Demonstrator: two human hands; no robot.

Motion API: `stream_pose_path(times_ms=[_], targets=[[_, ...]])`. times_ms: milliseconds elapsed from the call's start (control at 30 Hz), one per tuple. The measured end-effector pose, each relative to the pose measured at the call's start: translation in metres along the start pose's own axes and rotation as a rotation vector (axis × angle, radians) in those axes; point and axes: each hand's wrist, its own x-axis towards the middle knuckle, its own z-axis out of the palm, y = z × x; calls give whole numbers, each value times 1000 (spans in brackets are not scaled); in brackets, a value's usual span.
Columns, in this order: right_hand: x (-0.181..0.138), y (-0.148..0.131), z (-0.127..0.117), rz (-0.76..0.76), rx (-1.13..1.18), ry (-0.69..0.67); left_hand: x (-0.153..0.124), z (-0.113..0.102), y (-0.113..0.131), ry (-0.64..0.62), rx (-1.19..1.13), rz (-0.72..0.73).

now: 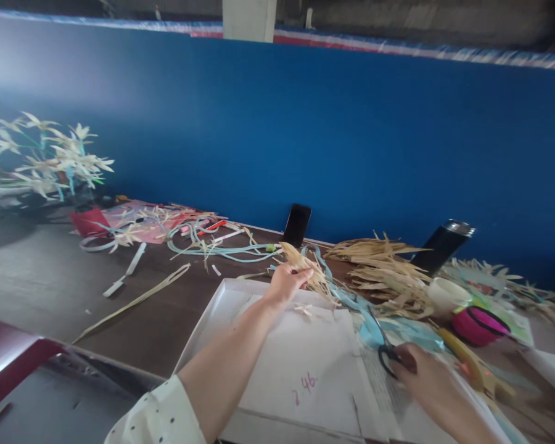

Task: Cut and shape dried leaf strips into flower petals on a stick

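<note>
My left hand is closed on a piece of dried husk, pinched between thumb and fingers above the far edge of a white box lid. Thin husk strips hang just right of those fingers. On the right, my right hand grips the black handles of a pair of scissors, whose blades point away from me over pale blue ribbon. A bundle of dried husks lies beyond the scissors. Small pale scraps rest on the lid.
A phone leans against the blue partition. To the right are a black flask, a white cup, a pink round item and a yellow-handled tool. Husk flowers and blue cords occupy the left.
</note>
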Motion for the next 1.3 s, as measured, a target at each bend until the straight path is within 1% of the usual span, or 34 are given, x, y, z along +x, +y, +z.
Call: stream_pose_path(times_ms=[100, 233, 300, 367, 433, 533, 633, 667, 700, 767, 833, 900, 1000, 1067, 1133, 1233, 1300], targets=[[3, -2, -2, 21, 54, -10, -2, 2, 2, -51, -76, 3], [3, -11, -10, 99, 72, -6, -3, 3, 3, -50, -78, -1], [2, -14, -18, 140, 142, -17, -2, 3, 3, -35, -56, -5], [0, -14, -27, 156, 298, -58, -1, 2, 3, -1, -36, -19], [-4, -12, -36, 156, 493, -60, -1, 1, 3, 34, -34, -32], [-13, -18, -44, 152, 749, 1, 0, 1, 5, 52, -65, -40], [-26, -41, -45, 173, 999, 123, -1, 2, 8, 74, -116, -53], [-30, -53, -43, 161, 1125, 128, -1, 3, 8, 90, -129, -58], [-34, -65, -41, 131, 1226, 98, -1, 3, 9, 109, -139, -60], [-41, -92, -34, 123, 1328, 8, 0, 4, 9, 149, -144, -54], [-45, -117, -25, 103, 1368, -115, 0, 3, 9, 192, -138, -37], [-47, -139, -16, 70, 1376, -205, 1, 3, 10, 243, -120, -3], [-50, -161, -3, 7, 1342, -287, 2, 1, 12, 326, -101, 58], [-49, -169, 3, -8, 1302, -331, 2, 0, 14, 375, -114, 74], [-46, -171, 7, -6, 1257, -336, 2, 0, 16, 392, -147, 60], [-36, -174, 6, -24, 1229, -323, 0, 2, 16, 344, -222, 41], [-29, -176, 3, -40, 1224, -321, 0, 4, 15, 316, -261, 52]])
